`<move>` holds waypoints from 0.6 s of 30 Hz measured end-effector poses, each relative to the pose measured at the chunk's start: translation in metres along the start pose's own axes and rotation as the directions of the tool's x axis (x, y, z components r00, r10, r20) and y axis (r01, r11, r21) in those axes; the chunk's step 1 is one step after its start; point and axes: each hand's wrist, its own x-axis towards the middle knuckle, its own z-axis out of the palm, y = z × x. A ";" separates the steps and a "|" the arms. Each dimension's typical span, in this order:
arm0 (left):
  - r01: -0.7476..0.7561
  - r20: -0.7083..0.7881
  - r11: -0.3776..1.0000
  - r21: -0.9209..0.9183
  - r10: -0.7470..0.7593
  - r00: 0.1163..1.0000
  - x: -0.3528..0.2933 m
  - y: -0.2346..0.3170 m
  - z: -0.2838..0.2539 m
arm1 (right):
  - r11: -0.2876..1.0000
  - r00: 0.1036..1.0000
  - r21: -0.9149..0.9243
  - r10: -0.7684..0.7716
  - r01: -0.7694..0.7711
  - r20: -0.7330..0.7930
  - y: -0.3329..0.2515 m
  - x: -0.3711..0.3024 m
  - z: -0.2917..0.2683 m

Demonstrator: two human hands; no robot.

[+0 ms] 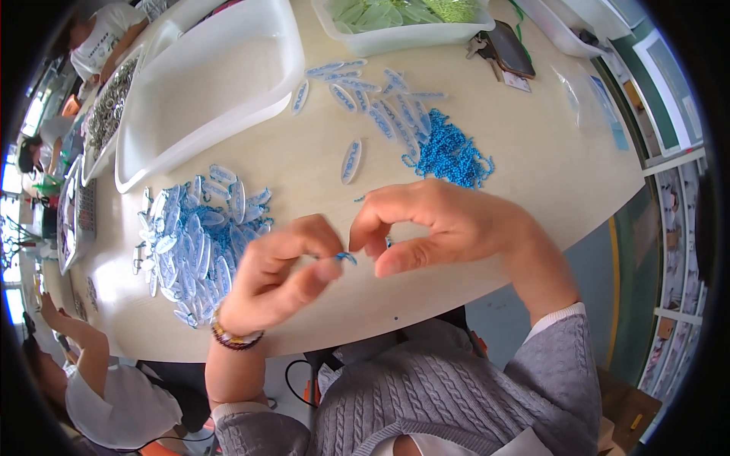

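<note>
While the left hand (277, 275) is pinching a blue chain (347, 258) over the table (547, 167), the right hand (437, 224) is curving just beside, apart, its grip unclear. Tags (190, 262) are lying at left; loose chains (452, 156), beyond.

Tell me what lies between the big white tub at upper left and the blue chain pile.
In the head view, loose clear oval tags with blue print lie scattered between the tub and the chain pile.
</note>
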 end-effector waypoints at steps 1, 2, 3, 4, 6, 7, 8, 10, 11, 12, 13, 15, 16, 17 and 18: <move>0.124 -0.081 0.988 0.089 -0.117 0.990 -0.004 0.010 -0.004 | 0.994 0.993 0.010 0.104 -0.105 0.050 -0.002 -0.003 -0.007; 0.252 -0.177 0.953 0.169 -0.222 0.959 -0.007 0.020 -0.008 | 0.995 0.995 0.011 0.096 -0.096 0.041 -0.001 -0.006 -0.013; 0.256 -0.202 0.907 0.336 -0.196 0.960 -0.009 0.027 -0.017 | 0.976 0.988 -0.181 0.136 -0.122 0.070 0.000 -0.009 -0.018; 0.261 -0.227 0.831 0.491 -0.168 0.959 -0.012 0.034 -0.024 | 0.921 0.979 -0.364 0.182 -0.136 0.094 0.002 -0.012 -0.019; 0.399 -0.331 0.681 0.614 -0.237 0.913 -0.014 0.048 -0.023 | 0.850 0.987 -0.526 0.107 -0.028 0.121 0.006 -0.019 -0.012; 0.406 -0.384 0.376 0.833 -0.135 0.913 -0.014 0.047 -0.023 | 0.762 0.985 -0.647 0.126 -0.020 0.118 0.007 -0.021 -0.007; 0.394 -0.393 0.013 0.919 -0.018 0.919 -0.014 0.045 -0.023 | 0.656 0.983 -0.754 0.145 -0.011 0.112 0.008 -0.023 -0.002; 0.383 -0.384 0.055 0.922 0.021 0.923 0.005 0.029 -0.012 | 0.606 0.988 -0.795 0.115 0.009 0.099 0.010 -0.024 0.005; 0.355 -0.357 0.182 0.917 -0.025 0.934 0.013 0.023 -0.002 | 0.553 0.991 -0.832 0.082 0.040 0.102 0.009 -0.022 0.008; 0.326 -0.322 0.309 0.893 -0.066 0.944 0.022 0.015 0.006 | 0.553 0.992 -0.831 0.070 0.050 0.106 0.008 -0.019 0.012; 0.349 -0.326 0.316 0.882 -0.126 0.937 0.034 0.006 0.013 | 0.478 0.987 -0.875 0.090 0.076 0.135 0.007 -0.017 0.015; 0.369 -0.324 0.297 0.881 -0.190 0.927 0.060 -0.018 0.015 | 0.393 0.980 -0.913 0.115 0.106 0.163 0.008 -0.016 0.021; 0.366 -0.322 0.268 0.891 -0.194 0.926 0.070 -0.029 0.012 | 0.396 0.985 -0.912 0.083 0.104 0.149 0.012 -0.016 0.025; 0.364 -0.322 0.269 0.892 -0.188 0.928 0.077 -0.036 0.007 | 0.398 0.990 -0.912 0.053 0.099 0.131 0.013 -0.017 0.028; 0.336 -0.287 0.235 0.912 -0.219 0.932 0.083 -0.040 0.003 | 0.392 0.990 -0.914 0.053 0.100 0.131 0.010 -0.016 0.034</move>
